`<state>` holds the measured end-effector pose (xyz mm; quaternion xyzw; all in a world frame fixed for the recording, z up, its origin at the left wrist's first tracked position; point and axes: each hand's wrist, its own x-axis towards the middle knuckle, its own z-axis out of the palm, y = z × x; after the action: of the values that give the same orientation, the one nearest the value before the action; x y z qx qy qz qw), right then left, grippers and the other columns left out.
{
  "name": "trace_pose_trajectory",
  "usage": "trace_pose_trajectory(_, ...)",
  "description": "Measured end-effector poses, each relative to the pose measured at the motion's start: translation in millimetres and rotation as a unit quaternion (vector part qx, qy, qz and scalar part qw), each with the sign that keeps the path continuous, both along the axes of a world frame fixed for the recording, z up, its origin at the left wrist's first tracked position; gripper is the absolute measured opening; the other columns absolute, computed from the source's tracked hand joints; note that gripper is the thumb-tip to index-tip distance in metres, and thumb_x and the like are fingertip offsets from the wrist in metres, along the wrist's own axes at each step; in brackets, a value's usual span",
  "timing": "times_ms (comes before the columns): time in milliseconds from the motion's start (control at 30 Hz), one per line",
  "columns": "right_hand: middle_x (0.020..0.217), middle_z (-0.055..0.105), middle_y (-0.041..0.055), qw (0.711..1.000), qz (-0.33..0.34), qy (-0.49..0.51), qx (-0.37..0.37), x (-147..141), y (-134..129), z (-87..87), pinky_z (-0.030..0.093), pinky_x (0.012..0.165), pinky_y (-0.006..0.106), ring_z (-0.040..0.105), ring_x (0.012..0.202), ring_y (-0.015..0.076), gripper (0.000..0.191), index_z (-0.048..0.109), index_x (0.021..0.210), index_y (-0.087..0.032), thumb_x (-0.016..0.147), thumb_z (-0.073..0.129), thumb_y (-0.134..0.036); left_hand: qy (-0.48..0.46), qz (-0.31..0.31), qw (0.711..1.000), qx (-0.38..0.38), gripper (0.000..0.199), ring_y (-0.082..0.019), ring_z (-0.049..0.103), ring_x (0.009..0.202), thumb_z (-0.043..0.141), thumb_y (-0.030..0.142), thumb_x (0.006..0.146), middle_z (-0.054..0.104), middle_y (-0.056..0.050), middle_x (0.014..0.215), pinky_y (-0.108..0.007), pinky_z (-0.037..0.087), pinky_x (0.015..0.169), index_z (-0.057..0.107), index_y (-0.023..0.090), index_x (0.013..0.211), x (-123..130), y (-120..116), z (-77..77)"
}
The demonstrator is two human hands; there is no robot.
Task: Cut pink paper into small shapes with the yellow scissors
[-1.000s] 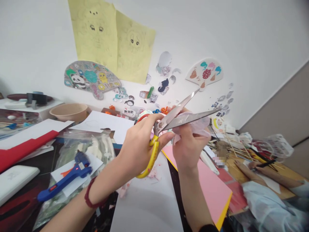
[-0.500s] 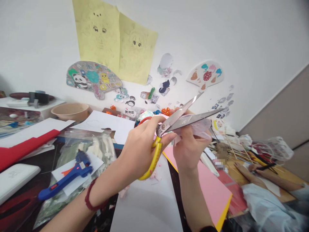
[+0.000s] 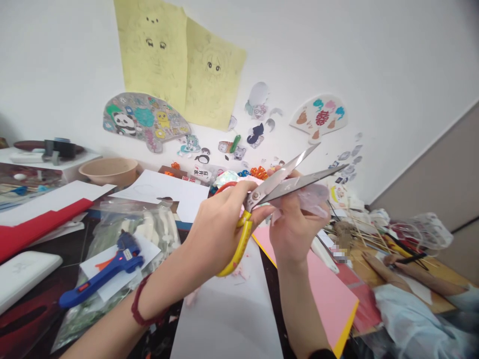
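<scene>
My left hand (image 3: 217, 229) is wrapped round the handles of a pair of scissors (image 3: 239, 249), one handle yellow and the other red. The blades are parted and point up to the right, the lower one passing in front of the pale material. In my right hand (image 3: 294, 234) is a thin, pale pinkish piece (image 3: 314, 199), gathered between the fingers behind the blades. Under both hands lies a white sheet (image 3: 228, 309) with small pink scraps on it.
A blue glue gun (image 3: 101, 279) rests on paper and plastic bags at the left, near a beige bowl (image 3: 108, 171). Pink sheets (image 3: 329, 304) lie right of my right forearm. Another person's hands (image 3: 389, 264) work at the far right, one with a black pen.
The scissor blades have closed a little, narrowing the gap between their tips. Both hands have barely moved.
</scene>
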<state>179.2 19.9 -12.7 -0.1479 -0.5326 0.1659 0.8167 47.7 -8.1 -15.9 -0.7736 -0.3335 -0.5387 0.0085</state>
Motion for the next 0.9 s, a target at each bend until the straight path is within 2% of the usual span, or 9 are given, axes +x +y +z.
trace_pose_trajectory(267,0.098,0.081,0.0036,1.000,-0.021,-0.015,-0.008,3,-1,-0.2,0.066,0.081,0.039,0.077,0.087,0.0210,0.021,0.081,0.100,-0.026,0.080,0.083,-0.030,0.009,0.004,1.000,0.025,0.033,-0.011,0.044,0.051,0.054,0.046,0.105,0.057,0.004,0.069,-0.022,0.033,0.054,0.062,0.014,0.109,-1,-2,0.0)
trace_pose_trajectory(500,0.091,0.080,0.0001,0.999,-0.025,-0.036,0.025,10,1,-0.1,0.065,0.083,0.038,0.077,0.087,0.0199,0.018,0.083,0.099,-0.030,0.082,0.082,-0.026,0.026,0.020,0.998,0.044,0.027,-0.011,0.041,0.051,0.054,0.042,0.105,0.054,0.005,0.067,-0.023,0.031,0.053,0.057,0.016,0.098,-2,-4,1.5)
trace_pose_trajectory(667,0.094,0.081,0.0015,0.998,-0.038,-0.036,0.028,12,3,0.5,0.065,0.081,0.038,0.077,0.085,0.0208,0.017,0.083,0.097,-0.028,0.080,0.084,-0.027,0.044,0.025,0.997,0.050,0.024,-0.011,0.041,0.052,0.053,0.040,0.106,0.051,0.005,0.066,-0.023,0.030,0.053,0.053,0.019,0.095,-4,-4,-0.5)
trace_pose_trajectory(900,0.090,0.080,0.0023,0.996,-0.068,-0.052,0.021,16,2,2.9,0.064,0.083,0.042,0.077,0.087,0.0237,0.014,0.082,0.091,-0.025,0.079,0.084,-0.031,0.050,0.030,0.997,0.055,0.033,-0.010,0.038,0.051,0.051,0.044,0.106,0.049,0.005,0.064,-0.023,0.029,0.051,0.048,0.020,0.084,-5,-5,1.3)
